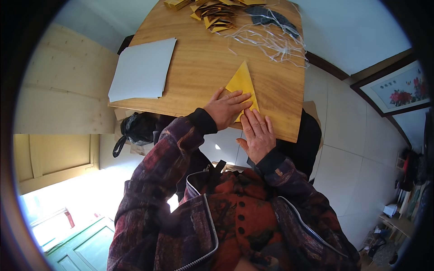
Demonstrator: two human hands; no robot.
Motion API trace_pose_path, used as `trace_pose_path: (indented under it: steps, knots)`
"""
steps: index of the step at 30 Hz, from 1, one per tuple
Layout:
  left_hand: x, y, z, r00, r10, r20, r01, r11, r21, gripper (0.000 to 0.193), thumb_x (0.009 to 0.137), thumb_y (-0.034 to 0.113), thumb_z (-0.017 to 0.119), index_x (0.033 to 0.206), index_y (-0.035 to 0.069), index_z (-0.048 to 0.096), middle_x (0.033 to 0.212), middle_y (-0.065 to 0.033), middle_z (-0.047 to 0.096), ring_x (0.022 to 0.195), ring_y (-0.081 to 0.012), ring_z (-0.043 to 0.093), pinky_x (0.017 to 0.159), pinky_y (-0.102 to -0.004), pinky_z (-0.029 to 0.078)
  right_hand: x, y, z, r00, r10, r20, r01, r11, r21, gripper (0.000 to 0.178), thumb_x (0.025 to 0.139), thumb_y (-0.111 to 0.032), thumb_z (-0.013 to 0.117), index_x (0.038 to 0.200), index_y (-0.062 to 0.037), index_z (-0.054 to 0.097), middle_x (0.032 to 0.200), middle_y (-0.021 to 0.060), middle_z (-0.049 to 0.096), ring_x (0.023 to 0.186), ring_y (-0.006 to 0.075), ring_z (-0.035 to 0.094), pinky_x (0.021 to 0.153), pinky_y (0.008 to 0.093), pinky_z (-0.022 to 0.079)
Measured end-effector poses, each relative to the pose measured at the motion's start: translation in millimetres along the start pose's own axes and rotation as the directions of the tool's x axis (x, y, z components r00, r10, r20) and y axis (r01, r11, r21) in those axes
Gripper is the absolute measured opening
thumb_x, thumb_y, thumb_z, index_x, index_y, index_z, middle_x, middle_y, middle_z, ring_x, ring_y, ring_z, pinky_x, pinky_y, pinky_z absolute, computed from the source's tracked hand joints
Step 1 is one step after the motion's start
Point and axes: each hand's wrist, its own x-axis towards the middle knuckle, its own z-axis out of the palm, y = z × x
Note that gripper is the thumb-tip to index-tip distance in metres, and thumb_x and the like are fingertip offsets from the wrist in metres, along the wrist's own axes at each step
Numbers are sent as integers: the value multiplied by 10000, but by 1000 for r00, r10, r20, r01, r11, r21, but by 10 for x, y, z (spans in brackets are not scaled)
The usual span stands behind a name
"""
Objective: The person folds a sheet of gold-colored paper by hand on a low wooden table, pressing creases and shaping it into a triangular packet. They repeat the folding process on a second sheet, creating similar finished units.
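Observation:
A sheet of yellow paper (242, 80), folded to a pointed triangle, lies on the wooden table (199, 67) near its front edge, its tip pointing away from me. My left hand (227, 107) lies flat across the paper's left and middle part, fingers stretched to the right. Just to its right, my right hand (259, 135) rests with extended fingertips on the paper's lower end, and its thumb stands apart. Both hands press from above without gripping. The paper's near end is partly hidden under the fingers.
A stack of white sheets (142, 70) lies at the table's left. Folded yellow paper pieces (216, 16) are heaped at the far edge. White strings (275, 43) spread beside a dark grey cloth-like piece (271, 18) at far right. A black plastic bag (138, 128) is below the table's left edge.

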Motion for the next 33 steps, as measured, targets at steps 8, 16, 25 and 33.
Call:
trace_pose_path:
  steps: [8,16,25,33]
  knots:
    - [22,-3,-5,999,19,-50,-19,1000,10,532,916,244,560,1431,195,432,1550,20,319,1434,-198,285,1126,-590,183,31,-55,-106,996,30,80,-25,997,-67,680,837,-383,662,1432,-152,427,1524,120,325,1406,310,294,1106,548,233]
    - [17,2,-30,1000,7,-3,-7,1000,-11,563,927,290,572,1457,213,396,1566,13,291,1450,-212,250,1137,-597,147,-8,-232,-176,989,-24,144,15,998,64,679,858,-415,625,1440,-140,408,1520,137,324,1403,352,287,1110,599,178]
    - [35,17,-27,998,4,-55,-5,1000,-21,426,974,186,478,1400,190,465,1531,-10,353,1417,-228,315,1135,-572,166,-106,-12,-132,995,95,-5,-95,995,7,802,807,-371,696,1428,1,351,1520,164,314,1422,328,262,1141,534,185]
    - [3,14,-61,1000,3,1,-3,998,-59,463,970,152,464,1430,190,431,1547,-33,328,1431,-251,288,1140,-575,134,-75,-35,-166,977,163,138,-157,986,-54,856,740,-390,757,1465,-180,353,1556,164,195,1444,377,151,1120,601,156]
